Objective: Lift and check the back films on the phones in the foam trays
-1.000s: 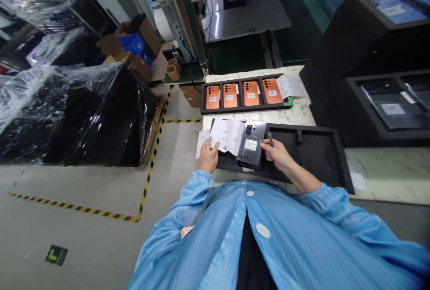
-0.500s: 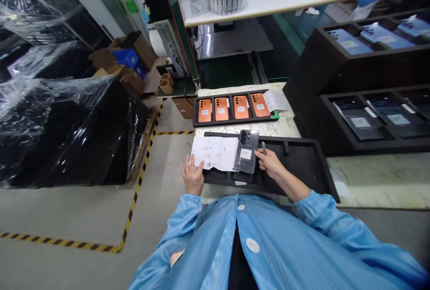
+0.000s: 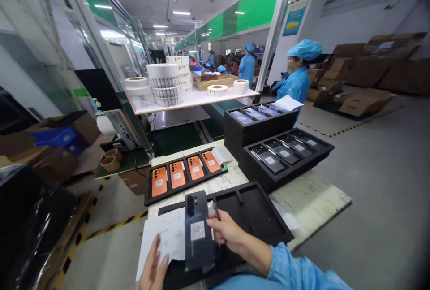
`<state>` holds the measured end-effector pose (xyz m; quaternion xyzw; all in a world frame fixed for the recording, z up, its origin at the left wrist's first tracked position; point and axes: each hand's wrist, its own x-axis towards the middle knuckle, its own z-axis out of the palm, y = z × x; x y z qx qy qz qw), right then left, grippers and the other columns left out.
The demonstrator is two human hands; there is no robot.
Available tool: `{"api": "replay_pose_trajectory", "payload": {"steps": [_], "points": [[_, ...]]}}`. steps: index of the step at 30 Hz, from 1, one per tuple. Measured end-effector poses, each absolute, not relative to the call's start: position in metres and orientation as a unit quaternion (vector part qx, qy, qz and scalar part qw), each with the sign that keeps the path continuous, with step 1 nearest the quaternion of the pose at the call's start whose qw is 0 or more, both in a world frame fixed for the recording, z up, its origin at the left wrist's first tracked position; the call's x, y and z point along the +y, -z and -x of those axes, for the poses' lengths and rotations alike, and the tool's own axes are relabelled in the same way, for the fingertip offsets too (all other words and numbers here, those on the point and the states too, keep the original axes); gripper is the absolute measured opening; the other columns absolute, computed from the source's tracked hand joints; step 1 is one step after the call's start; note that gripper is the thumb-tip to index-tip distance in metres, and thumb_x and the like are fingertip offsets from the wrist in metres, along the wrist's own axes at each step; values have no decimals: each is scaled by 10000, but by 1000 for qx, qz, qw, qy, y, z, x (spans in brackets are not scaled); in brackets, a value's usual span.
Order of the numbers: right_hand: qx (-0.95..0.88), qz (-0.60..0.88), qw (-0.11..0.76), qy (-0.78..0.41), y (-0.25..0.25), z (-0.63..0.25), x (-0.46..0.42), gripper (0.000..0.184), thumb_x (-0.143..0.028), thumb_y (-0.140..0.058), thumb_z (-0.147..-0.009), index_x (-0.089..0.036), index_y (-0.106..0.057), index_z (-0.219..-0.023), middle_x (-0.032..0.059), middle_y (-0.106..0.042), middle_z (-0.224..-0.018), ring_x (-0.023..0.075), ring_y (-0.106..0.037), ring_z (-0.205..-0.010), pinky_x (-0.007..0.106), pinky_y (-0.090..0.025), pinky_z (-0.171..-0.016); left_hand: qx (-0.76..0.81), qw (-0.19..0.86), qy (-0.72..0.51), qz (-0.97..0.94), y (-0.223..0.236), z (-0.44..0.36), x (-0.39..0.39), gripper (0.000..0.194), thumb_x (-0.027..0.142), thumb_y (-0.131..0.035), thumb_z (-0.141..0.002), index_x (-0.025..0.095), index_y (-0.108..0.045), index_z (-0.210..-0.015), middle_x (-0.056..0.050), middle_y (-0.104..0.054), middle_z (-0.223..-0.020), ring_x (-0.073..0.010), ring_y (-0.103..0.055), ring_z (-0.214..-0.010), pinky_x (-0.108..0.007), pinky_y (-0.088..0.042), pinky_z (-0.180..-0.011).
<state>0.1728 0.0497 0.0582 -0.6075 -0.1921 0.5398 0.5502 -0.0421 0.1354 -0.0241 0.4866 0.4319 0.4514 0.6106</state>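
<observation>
Glossy black plastic wrap fills the lower left of the frame, with brown cardboard boxes and a blue plastic crate above it. At the bottom edge, the person's left hand has its fingers spread and raised, holding nothing that can be seen, at the lower edge of loose white handwritten paper sheets. Just right of the sheets is a dark grey smartphone, its back towards the camera and a white label on it. Its long axis stands nearly upright in the frame, and its camera end points up and away from the person. The person's right hand is at the phone's right edge, its fingers curled narrowly around a slim dark pen. A black foam tray spreads behind and to the right of the phone. Farther up, a long black tray holds four orange-backed phones on a white marble-patterned surface. Stacked black trays of dark phones stand at centre right, below a white shelf of label rolls. At upper right, a co-worker wears a blue cap and gown, near brown cartons.
</observation>
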Motion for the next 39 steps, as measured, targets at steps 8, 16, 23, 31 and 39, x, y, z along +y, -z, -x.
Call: {"api": "replay_pose_trajectory", "payload": {"steps": [8,16,23,31,39], "points": [[-291,579,517,-559,-111,-138,50,425,-406,-787,-575,-166,-533,-818,-59,-500,-620,47,-433,-552,173,-329,-503,337,902,-227,-142,-94,12,114,297,251,-553,-793,31,-664,-958,-171,-709,-944,-323,-630,-1039,-476,-470,-957],[-539,607,518,-269,-133,-169,74,358,-449,-688,-761,-168,-664,-981,38,-632,-865,110,-560,-680,222,-453,-579,85,971,-158,-160,-98,32,103,548,448,-397,-890,73,-555,-1258,-188,-492,-1364,-353,-498,-1219,-523,-392,-999],[-492,574,548,-358,-127,-160,89,317,-377,-718,-747,-147,-669,-959,38,-649,-851,108,-582,-719,212,-480,-594,98,970,-159,-156,-103,32,98,876,739,-135,-839,93,-539,-1272,-221,-529,-1307,-345,-523,-1189,-524,-378,-999],[-697,550,458,-31,-128,-150,74,304,-342,-679,-801,-180,-653,-1057,81,-621,-993,144,-601,-794,243,-488,-608,181,943,-240,-143,-115,26,118,881,767,-131,-824,98,-634,-1100,-148,-654,-1109,-279,-613,-1028,-450,-477,-895],[-878,338,294,169,-138,-108,59,219,-318,-669,-809,-139,-669,-934,35,-669,-864,92,-491,-558,268,-375,-495,188,929,-274,-162,-133,16,135,964,862,-185,-721,88,-624,-1092,-142,-671,-1043,-308,-595,-1077,-424,-481,-900]]}}
